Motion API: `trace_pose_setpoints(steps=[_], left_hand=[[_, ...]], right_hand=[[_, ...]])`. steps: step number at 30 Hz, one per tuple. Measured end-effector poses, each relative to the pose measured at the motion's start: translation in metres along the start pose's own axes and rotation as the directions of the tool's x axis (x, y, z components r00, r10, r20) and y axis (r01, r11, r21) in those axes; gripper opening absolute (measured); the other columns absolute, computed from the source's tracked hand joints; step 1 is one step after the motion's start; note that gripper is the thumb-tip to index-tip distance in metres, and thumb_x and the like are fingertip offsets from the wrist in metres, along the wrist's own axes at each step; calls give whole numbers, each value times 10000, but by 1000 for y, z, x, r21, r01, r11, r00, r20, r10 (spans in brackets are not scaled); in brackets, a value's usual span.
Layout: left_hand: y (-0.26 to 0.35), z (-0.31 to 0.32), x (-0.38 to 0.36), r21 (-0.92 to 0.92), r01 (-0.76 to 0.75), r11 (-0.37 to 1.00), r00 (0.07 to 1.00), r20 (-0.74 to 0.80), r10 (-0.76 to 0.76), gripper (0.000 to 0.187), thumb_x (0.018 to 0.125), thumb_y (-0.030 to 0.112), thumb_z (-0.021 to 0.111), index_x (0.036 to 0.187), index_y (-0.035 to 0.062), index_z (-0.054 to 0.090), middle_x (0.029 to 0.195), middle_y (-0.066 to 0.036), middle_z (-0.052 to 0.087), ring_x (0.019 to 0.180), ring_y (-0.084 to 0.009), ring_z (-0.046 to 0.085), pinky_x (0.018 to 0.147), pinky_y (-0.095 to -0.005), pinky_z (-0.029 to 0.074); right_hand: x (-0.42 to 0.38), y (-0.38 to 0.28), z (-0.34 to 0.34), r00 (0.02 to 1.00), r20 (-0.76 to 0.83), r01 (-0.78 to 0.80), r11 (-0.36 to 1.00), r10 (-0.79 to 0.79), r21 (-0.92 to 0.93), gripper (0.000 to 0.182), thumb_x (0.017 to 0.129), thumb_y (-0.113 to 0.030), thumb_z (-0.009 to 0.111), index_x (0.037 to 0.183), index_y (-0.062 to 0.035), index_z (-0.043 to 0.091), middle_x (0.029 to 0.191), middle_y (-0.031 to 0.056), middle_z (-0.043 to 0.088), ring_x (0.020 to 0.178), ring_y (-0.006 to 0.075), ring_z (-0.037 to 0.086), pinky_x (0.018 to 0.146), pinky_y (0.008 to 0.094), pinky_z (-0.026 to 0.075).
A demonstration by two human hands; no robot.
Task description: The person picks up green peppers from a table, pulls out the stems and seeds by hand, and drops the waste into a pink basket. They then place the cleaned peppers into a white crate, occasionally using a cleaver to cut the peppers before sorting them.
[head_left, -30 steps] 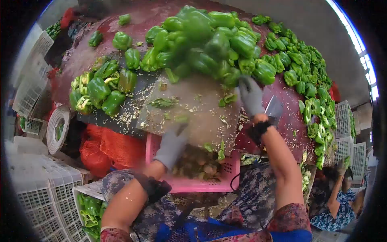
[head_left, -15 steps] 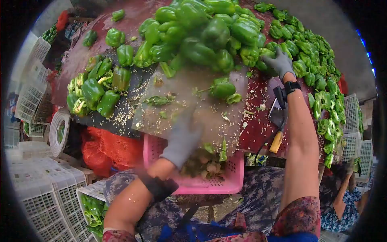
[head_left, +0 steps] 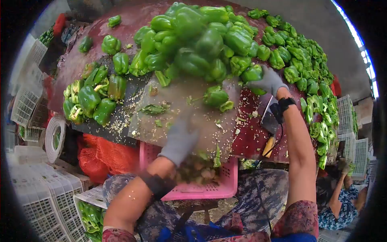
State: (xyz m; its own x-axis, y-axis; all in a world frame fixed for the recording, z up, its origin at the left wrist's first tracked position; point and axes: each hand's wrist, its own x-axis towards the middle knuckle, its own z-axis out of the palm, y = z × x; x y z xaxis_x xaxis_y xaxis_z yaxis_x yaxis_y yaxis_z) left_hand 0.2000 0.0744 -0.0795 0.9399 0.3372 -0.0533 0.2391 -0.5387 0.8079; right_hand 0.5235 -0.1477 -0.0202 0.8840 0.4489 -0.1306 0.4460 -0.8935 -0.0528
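My right hand [head_left: 268,82], in a grey glove, is closed on a green bell pepper [head_left: 258,91], which shows only partly under the fingers. Another green bell pepper [head_left: 252,74] lies against its fingertips at the edge of the large pile [head_left: 201,40]. Over the near edge of the board [head_left: 157,133] is my left hand [head_left: 180,139], also gloved; its fingers are blurred. Beyond it a bell pepper with a stem [head_left: 215,96] rests on the board among seeds and scraps. A broad-bladed knife with a yellow handle [head_left: 269,146] lies below my right wrist.
Below the board stands a pink basket [head_left: 231,177] holding scraps. Several peppers [head_left: 89,97] sit at the left, and many opened ones [head_left: 318,109] line the right. Red netting [head_left: 105,155] and white crates [head_left: 44,189] are at left. Another person's arm [head_left: 338,191] shows at right.
My right hand has drawn left and toward me, away from the peppers on the right side. The left hand stays about where it was. The view has shifted slightly.
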Motion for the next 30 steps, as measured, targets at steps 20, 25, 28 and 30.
trace_pose_setpoints(steps=[20,25,28,30], left_hand=[[0,-34,-10,244,-229,942,965,-74,253,860,752,155,733,1512,127,329,1477,-235,372,1353,-429,386,1127,-455,353],[-1,-42,-12,190,-196,962,970,-108,219,858,770,167,728,1519,128,312,1487,-239,362,1343,-434,396,1109,-460,377],[-4,-44,-14,214,-187,959,970,-114,214,866,775,178,729,1524,128,297,1489,-239,360,1339,-435,401,1103,-459,385],[-3,-45,-18,249,-194,949,969,-102,225,870,776,186,732,1524,125,293,1490,-237,359,1330,-434,414,1097,-456,392]], right_hand=[[26,-140,57,951,-256,296,755,-174,586,623,818,-343,722,1329,-45,525,1277,189,591,1163,317,580,1010,404,445],[-31,-145,53,891,-152,417,638,-428,647,769,803,-422,754,1373,19,485,1331,206,579,1233,284,548,1050,390,416],[-37,-151,18,940,-183,304,465,-287,832,714,819,-412,747,1365,-19,508,1312,216,584,1225,296,556,1018,405,437],[-11,-161,-6,914,-390,365,649,-113,668,743,810,-416,758,1362,13,506,1300,236,579,1208,301,562,1027,401,436]])
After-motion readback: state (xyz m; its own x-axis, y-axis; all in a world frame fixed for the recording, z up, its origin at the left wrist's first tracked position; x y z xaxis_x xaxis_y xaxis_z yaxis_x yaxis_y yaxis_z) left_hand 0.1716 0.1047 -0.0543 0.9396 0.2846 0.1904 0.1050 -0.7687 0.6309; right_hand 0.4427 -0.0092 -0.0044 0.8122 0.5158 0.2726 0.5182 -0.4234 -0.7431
